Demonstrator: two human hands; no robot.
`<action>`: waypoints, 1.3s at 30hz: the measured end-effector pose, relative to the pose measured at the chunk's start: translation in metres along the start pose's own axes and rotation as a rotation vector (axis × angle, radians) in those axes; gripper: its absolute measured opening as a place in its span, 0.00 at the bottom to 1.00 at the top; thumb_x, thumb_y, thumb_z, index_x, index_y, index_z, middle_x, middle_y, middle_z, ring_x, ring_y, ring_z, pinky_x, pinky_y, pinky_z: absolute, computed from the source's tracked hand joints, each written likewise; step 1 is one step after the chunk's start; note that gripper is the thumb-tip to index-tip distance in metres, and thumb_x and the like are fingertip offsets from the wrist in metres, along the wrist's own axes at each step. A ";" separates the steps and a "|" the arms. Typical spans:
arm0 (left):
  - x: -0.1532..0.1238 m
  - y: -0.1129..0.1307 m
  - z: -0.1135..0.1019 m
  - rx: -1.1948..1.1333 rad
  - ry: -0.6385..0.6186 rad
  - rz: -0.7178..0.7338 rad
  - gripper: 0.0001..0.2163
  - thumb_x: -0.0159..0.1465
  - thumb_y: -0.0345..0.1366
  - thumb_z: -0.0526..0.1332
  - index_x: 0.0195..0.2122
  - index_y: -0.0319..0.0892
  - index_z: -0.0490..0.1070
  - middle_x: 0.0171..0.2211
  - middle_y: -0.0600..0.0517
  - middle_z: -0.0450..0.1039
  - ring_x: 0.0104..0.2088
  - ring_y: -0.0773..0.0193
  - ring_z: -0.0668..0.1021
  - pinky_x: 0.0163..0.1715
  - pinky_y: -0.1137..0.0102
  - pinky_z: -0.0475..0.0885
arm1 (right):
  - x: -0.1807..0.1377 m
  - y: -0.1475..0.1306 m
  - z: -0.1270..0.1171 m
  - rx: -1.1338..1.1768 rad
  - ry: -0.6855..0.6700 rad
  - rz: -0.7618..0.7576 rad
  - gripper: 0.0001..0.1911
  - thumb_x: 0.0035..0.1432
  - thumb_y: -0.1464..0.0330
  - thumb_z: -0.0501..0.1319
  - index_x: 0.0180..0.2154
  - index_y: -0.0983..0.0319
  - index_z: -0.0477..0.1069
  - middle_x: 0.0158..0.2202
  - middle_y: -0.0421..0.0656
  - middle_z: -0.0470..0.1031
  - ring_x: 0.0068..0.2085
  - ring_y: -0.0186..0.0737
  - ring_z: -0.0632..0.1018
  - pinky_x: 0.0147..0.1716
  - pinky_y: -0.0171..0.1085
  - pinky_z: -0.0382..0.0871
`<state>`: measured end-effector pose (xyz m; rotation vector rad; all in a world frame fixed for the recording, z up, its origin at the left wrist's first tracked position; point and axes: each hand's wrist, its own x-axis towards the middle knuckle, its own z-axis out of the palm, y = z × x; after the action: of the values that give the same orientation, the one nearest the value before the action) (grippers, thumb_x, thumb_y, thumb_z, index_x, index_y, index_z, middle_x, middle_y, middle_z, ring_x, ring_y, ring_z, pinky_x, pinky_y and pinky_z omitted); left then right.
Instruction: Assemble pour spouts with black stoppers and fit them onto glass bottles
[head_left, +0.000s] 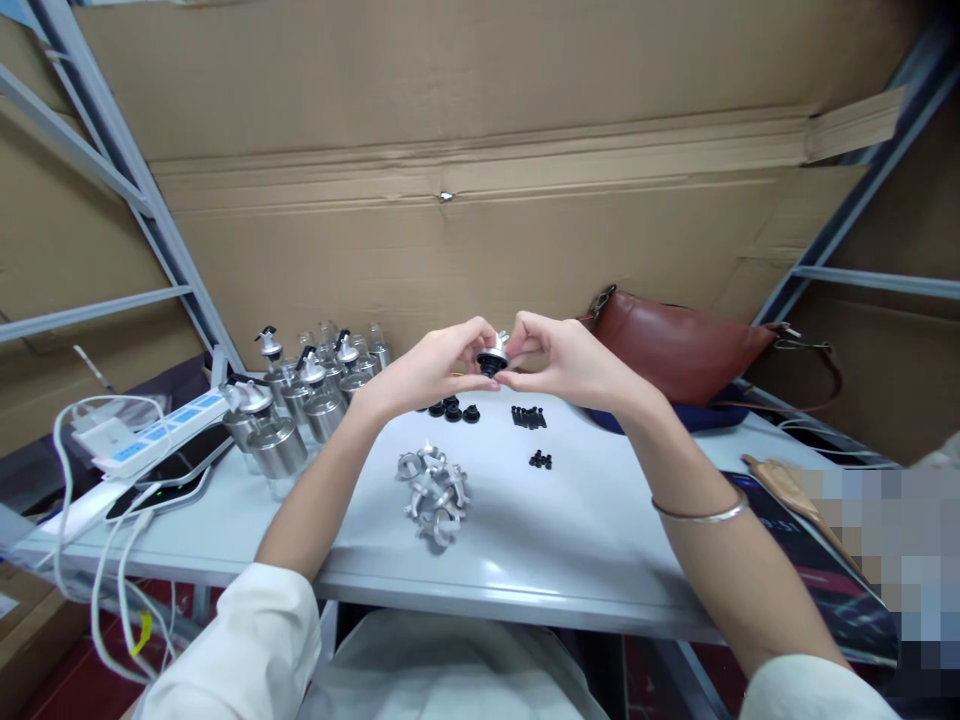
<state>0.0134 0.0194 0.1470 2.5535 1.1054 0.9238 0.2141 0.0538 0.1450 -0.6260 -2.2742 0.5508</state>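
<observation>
Above the middle of the table, my left hand (448, 358) and my right hand (559, 358) face each other with fingers closed around one small part. It is a silver bottle cap (493, 357) with a black ribbed plug on its underside. Both thumbs press near its lower edge. Below my hands lies a pile of silver caps (435, 495). Black round plugs (452, 409) sit behind it. Short black levers (529, 417) lie in a row to the right, with tiny black pieces (541, 460) nearer me.
Several glass and metal bottles (324, 405), some with silver caps, stand at the left. A white power strip (161, 435), phones and cables are beside them. A brown leather bag (675, 345) rests at the back right. A dark tablet-like device (810, 570) lies near my right forearm.
</observation>
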 end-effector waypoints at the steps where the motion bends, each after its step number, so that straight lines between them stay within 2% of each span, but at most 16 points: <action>1: 0.001 -0.001 0.002 0.005 -0.007 0.002 0.13 0.58 0.38 0.63 0.41 0.42 0.62 0.41 0.50 0.70 0.38 0.66 0.74 0.37 0.71 0.68 | 0.000 0.001 -0.001 0.016 -0.023 0.018 0.16 0.48 0.59 0.66 0.30 0.60 0.62 0.32 0.43 0.77 0.36 0.43 0.78 0.33 0.39 0.70; 7: 0.005 -0.006 0.011 -0.065 -0.070 -0.032 0.14 0.59 0.35 0.62 0.44 0.42 0.63 0.45 0.49 0.71 0.38 0.66 0.75 0.38 0.70 0.69 | 0.001 0.008 -0.005 -0.041 -0.073 0.050 0.15 0.48 0.59 0.66 0.28 0.61 0.63 0.29 0.42 0.76 0.31 0.40 0.76 0.28 0.36 0.66; 14: 0.010 -0.012 0.018 -0.140 0.017 0.011 0.16 0.56 0.35 0.66 0.44 0.41 0.67 0.44 0.48 0.73 0.38 0.66 0.76 0.41 0.69 0.70 | 0.000 0.014 -0.010 0.092 -0.088 0.072 0.15 0.48 0.60 0.66 0.28 0.61 0.63 0.28 0.41 0.76 0.31 0.39 0.76 0.30 0.36 0.66; 18: 0.012 -0.016 0.024 -0.147 0.019 0.049 0.14 0.55 0.34 0.66 0.41 0.40 0.68 0.41 0.50 0.73 0.38 0.67 0.75 0.41 0.70 0.70 | 0.000 0.018 -0.015 0.072 -0.174 0.107 0.14 0.48 0.60 0.65 0.29 0.61 0.64 0.29 0.41 0.77 0.32 0.39 0.76 0.32 0.36 0.66; 20: 0.013 -0.016 0.028 -0.090 -0.038 0.059 0.13 0.54 0.34 0.67 0.39 0.39 0.68 0.37 0.52 0.73 0.36 0.67 0.75 0.38 0.71 0.69 | 0.001 0.022 -0.019 0.050 -0.291 0.143 0.13 0.48 0.60 0.65 0.29 0.61 0.65 0.29 0.41 0.76 0.33 0.39 0.76 0.31 0.36 0.67; 23: 0.014 -0.015 0.034 -0.011 -0.195 0.035 0.12 0.54 0.32 0.68 0.37 0.39 0.67 0.35 0.53 0.71 0.30 0.70 0.74 0.32 0.73 0.67 | 0.003 0.035 -0.023 0.011 -0.514 0.231 0.12 0.48 0.61 0.64 0.30 0.62 0.68 0.31 0.41 0.77 0.35 0.40 0.77 0.33 0.35 0.67; 25: 0.014 -0.014 0.036 0.017 -0.299 -0.015 0.12 0.54 0.30 0.67 0.38 0.39 0.68 0.34 0.54 0.70 0.29 0.71 0.73 0.30 0.75 0.65 | 0.005 0.049 -0.025 -0.055 -0.600 0.300 0.10 0.48 0.62 0.63 0.31 0.62 0.71 0.32 0.42 0.78 0.36 0.40 0.77 0.35 0.35 0.68; 29: 0.010 -0.016 0.035 0.095 -0.454 -0.123 0.13 0.54 0.32 0.67 0.39 0.42 0.68 0.30 0.56 0.69 0.30 0.68 0.72 0.27 0.76 0.61 | 0.009 0.088 -0.021 -0.254 -0.590 0.468 0.05 0.47 0.69 0.60 0.29 0.62 0.72 0.30 0.41 0.78 0.35 0.39 0.77 0.35 0.33 0.68; 32: 0.007 -0.018 0.030 0.153 -0.554 -0.163 0.13 0.55 0.32 0.66 0.40 0.43 0.68 0.30 0.57 0.69 0.30 0.68 0.72 0.26 0.75 0.59 | 0.009 0.118 -0.010 -0.417 -0.557 0.604 0.07 0.45 0.73 0.58 0.30 0.62 0.73 0.29 0.41 0.78 0.34 0.38 0.78 0.34 0.31 0.68; 39: 0.005 -0.009 0.024 0.152 -0.689 -0.153 0.14 0.55 0.22 0.62 0.42 0.42 0.67 0.42 0.53 0.72 0.35 0.69 0.73 0.31 0.75 0.62 | 0.004 0.157 0.017 -0.543 -0.550 0.734 0.08 0.44 0.74 0.61 0.31 0.64 0.74 0.25 0.43 0.77 0.31 0.39 0.78 0.29 0.32 0.67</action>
<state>0.0262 0.0307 0.1268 2.5261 1.1387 -0.0976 0.2429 0.1768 0.0502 -1.8059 -2.6863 0.4665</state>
